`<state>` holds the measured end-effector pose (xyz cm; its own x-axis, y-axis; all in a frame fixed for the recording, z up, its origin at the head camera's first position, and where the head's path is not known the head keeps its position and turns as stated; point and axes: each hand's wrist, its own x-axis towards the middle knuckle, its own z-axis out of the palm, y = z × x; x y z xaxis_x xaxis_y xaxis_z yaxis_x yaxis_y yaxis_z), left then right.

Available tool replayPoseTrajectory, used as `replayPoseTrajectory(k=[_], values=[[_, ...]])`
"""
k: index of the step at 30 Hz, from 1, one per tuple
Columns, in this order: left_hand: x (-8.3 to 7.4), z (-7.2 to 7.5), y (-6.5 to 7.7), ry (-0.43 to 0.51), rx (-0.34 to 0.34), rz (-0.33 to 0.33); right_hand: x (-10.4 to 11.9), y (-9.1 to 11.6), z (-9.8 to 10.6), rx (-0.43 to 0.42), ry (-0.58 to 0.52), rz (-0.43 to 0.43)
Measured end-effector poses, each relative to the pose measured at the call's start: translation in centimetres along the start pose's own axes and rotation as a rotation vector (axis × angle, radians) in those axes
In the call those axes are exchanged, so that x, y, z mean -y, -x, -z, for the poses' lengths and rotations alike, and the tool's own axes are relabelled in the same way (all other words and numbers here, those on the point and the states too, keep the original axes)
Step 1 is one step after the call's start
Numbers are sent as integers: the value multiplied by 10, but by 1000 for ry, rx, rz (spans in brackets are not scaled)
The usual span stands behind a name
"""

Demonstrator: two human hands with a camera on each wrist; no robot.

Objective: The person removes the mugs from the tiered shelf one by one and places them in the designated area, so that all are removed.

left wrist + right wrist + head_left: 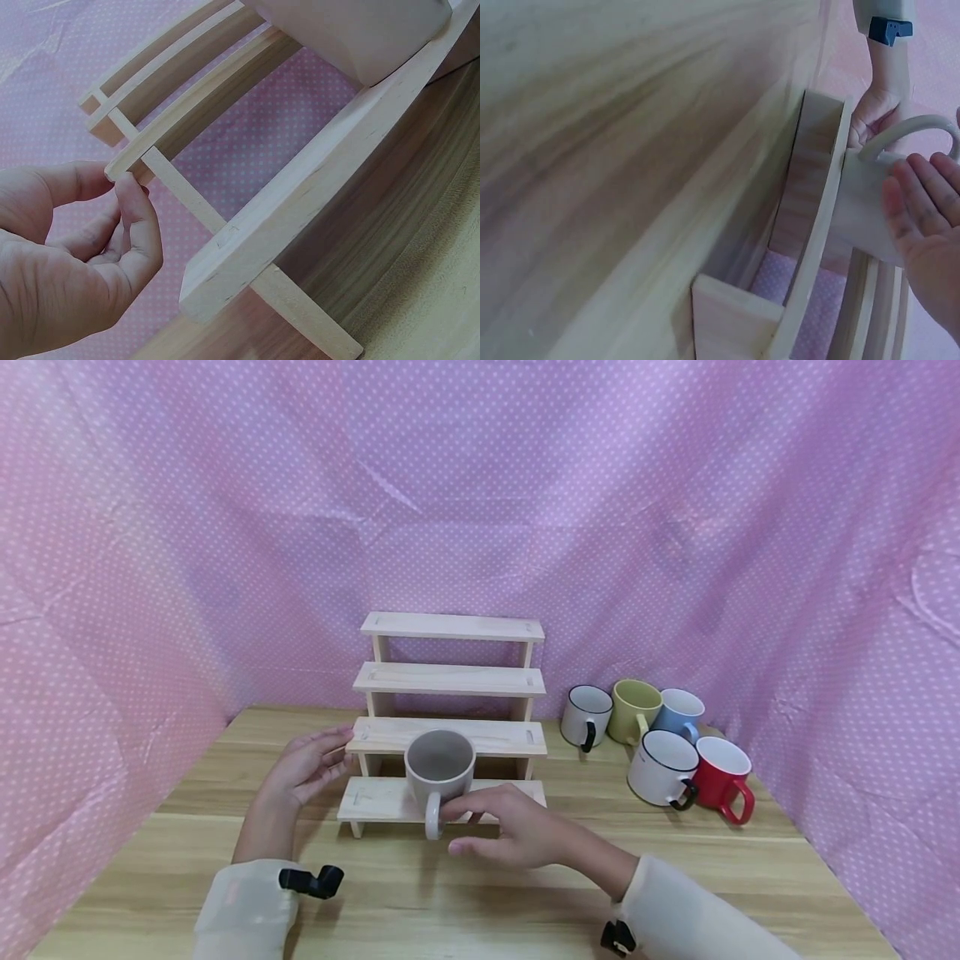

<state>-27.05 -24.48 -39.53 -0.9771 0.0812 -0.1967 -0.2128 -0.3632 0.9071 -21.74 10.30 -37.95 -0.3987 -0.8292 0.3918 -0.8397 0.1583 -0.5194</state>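
Note:
A pale grey mug stands upright on the lowest step of a stepped wooden display stand, its handle towards me. My right hand is at the mug's right side, fingers extended against it near the handle and thumb held apart. In the right wrist view those straight fingers lie along the mug wall without curling round it. My left hand pinches the left end of the stand's second step from the bottom between thumb and finger, as the left wrist view shows.
To the right of the stand, several mugs cluster on the wooden table: a white mug with black handle, a yellow-green mug, a light blue mug, another white mug and a red mug. Pink dotted cloth hangs around.

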Motion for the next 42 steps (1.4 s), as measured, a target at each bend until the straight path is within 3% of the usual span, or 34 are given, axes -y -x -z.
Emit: replayPoseTrajectory(k=[4, 10, 14, 27, 42], values=[[0, 0, 0, 2, -2, -1, -2, -1, -6, -10, -209, -32], [0, 0, 2, 2, -6, 1, -2, -2, -15, 38, -573, -137], [0, -1, 2, -2, -7, -1, -1, -4, -19, 65, -700, -187], [2, -1, 1, -3, -8, -6, -2, -5, -22, -3, -721, -274], [1, -1, 2, -19, -1, -17, -12, 6, -7, -117, -719, -378]])
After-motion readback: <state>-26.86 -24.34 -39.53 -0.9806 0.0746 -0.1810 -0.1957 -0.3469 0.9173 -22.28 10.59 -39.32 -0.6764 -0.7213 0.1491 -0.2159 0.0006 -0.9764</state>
